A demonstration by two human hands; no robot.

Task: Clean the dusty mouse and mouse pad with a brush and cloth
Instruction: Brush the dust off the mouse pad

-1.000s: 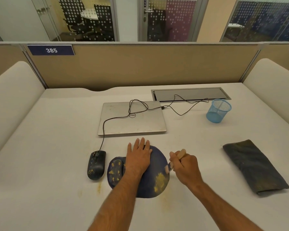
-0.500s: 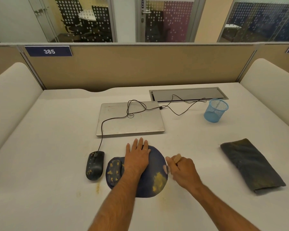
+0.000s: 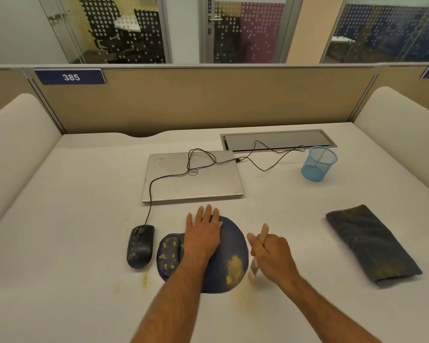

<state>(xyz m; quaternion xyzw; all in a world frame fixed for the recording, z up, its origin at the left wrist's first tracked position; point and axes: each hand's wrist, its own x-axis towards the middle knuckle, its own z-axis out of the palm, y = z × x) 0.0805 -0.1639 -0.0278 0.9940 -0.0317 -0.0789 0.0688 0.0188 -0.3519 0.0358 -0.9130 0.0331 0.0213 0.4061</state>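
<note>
On the white desk: one mouse pad, one mouse, one brush, one cloth, two hands.

At desk centre, the left hand lies flat with fingers straight, pressing the dark blue mouse pad, a rounded soft pad with a raised wrist rest at its left end; yellow dust sits in one patch at its right side and in several spots on the rest. The right hand is clenched around the brush, a pale wooden handle with its bristle end pointing down just beside the pad's right edge. One black corded mouse, smooth and oval with yellow specks, lies just left of the pad. One dark folded cloth, dust-streaked, lies well apart on the right. Farther back: one closed silver laptop and one blue mesh cup.
</note>
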